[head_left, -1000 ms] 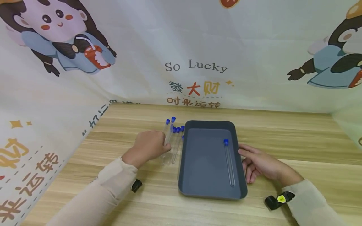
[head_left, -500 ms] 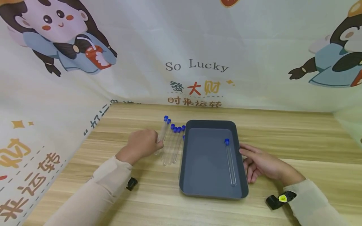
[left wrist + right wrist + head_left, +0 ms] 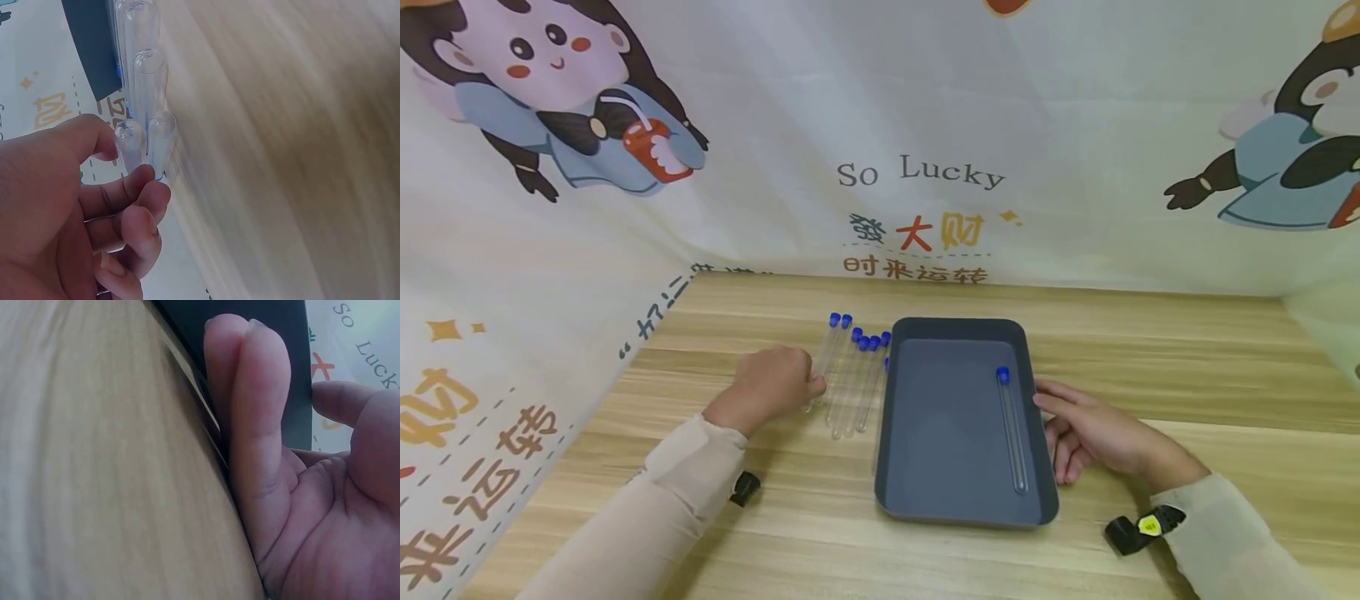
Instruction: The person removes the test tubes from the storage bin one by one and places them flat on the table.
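Between thumb and index finger, my left hand (image 3: 767, 383) pinches a clear test tube (image 3: 129, 144) near its rounded end. Another test tube (image 3: 162, 140) lies right beside it, close to the fingertips. Several more blue-capped tubes (image 3: 865, 396) lie side by side on the table between this hand and the tray. The dark grey tray (image 3: 955, 330) has a single capped tube (image 3: 1012, 433) inside, along its right side. My right hand (image 3: 1097, 437) rests against the tray's right wall, thumb and fingers touching it, holding nothing.
The wooden table (image 3: 1165, 358) reaches back to a white printed cloth (image 3: 1075, 167) hung behind and at the left. Black wrist cameras sit on both sleeves, the right one (image 3: 1127, 536) near the tray's front corner.
My left hand has moved left, away from the tray, and a tube in its fingers has shifted left beside another, apart from the group. The right hand and tray stay put.
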Available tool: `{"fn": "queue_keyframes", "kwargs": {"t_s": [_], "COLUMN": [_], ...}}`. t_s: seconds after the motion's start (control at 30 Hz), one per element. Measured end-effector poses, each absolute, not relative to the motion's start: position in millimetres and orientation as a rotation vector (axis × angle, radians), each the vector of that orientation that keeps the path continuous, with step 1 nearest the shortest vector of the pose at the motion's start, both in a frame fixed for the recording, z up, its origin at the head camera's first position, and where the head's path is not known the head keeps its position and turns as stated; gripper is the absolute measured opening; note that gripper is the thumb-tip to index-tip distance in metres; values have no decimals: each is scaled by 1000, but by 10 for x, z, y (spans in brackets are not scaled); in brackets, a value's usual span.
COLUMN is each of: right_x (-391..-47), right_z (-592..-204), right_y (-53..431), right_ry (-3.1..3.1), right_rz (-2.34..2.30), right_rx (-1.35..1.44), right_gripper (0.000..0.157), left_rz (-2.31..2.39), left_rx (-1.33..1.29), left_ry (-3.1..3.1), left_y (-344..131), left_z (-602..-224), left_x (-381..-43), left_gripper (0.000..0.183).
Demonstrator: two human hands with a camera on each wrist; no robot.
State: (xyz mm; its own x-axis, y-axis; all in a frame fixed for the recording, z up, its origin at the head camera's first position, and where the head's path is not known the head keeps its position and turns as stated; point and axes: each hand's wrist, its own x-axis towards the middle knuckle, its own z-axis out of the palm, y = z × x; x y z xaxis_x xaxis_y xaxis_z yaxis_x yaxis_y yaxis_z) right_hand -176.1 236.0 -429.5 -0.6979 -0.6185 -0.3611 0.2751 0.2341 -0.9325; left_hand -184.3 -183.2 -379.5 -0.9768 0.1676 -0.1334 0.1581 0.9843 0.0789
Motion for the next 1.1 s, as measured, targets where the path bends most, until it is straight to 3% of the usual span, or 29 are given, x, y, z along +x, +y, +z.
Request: {"fn": "queue_keyframes", "kwargs": {"t_s": [1.1], "right_x": [-1767], "right_z": [-4281], "right_y": [2354], "right_ry": [1770], "right_rz": [-1547], "right_rx": [-329], "right_gripper": [75], "left_rz": [82], "left_rx": [244], "left_ry": [2946], "left_y": [-1885], "left_z": [-3916], "left_x": [-1844], "left_gripper": [43]}}
